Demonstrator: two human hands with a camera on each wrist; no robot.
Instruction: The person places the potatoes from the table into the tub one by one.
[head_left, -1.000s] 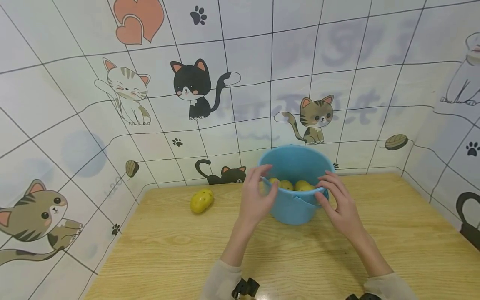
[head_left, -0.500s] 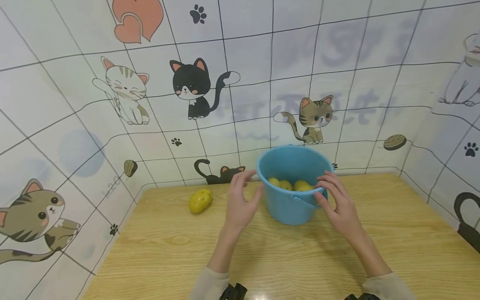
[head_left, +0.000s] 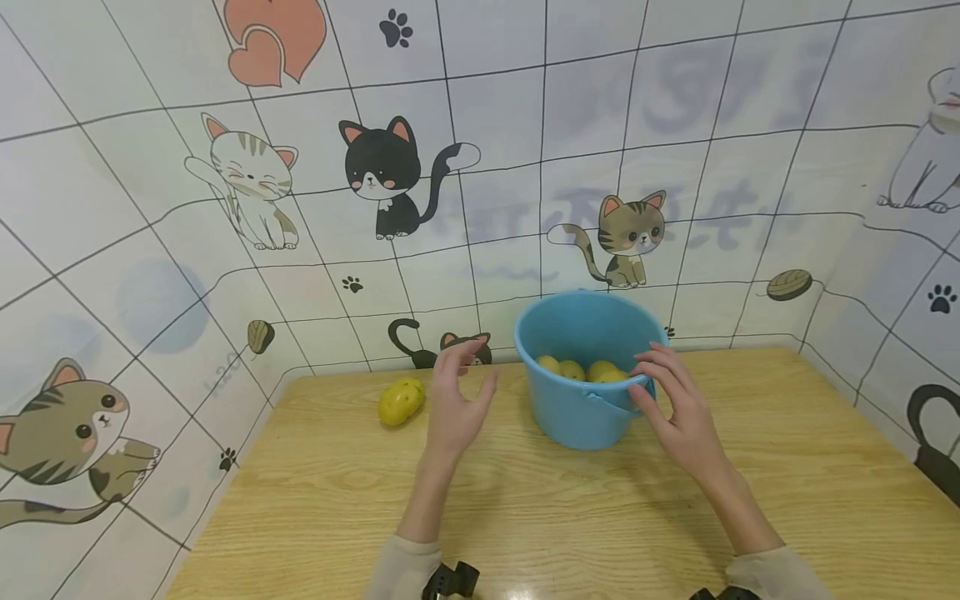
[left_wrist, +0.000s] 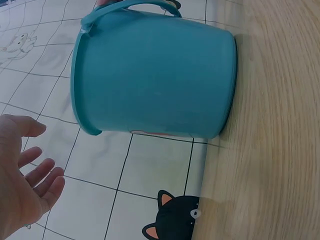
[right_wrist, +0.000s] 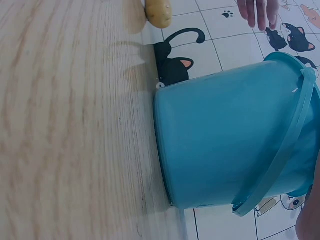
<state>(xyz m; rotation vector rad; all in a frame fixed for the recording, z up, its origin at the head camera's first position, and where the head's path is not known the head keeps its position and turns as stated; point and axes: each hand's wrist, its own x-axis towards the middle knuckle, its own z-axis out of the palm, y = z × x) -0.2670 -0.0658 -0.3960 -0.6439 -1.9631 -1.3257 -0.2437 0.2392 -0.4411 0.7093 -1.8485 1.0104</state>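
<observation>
A light blue bucket stands upright on the wooden table, its handle hanging down at the front. Several yellow potatoes lie inside it. My right hand holds the bucket's rim at the right, thumb outside and fingers over the edge. To the left of the bucket, apart from it, my left hand hovers with spread, slightly bent fingers and nothing in them. Farther left a single yellow potato with dark spots lies on the table. The left wrist view shows the bucket's side beyond the left hand's fingers.
The wooden table meets a white tiled-pattern wall with cartoon cats close behind the bucket. Side walls rise at left and right. A dark camera mount sits on the left wrist.
My left hand has let go of the bucket's left rim and moved left toward the lone potato. The right hand has stayed on the rim, and the bucket has not moved.
</observation>
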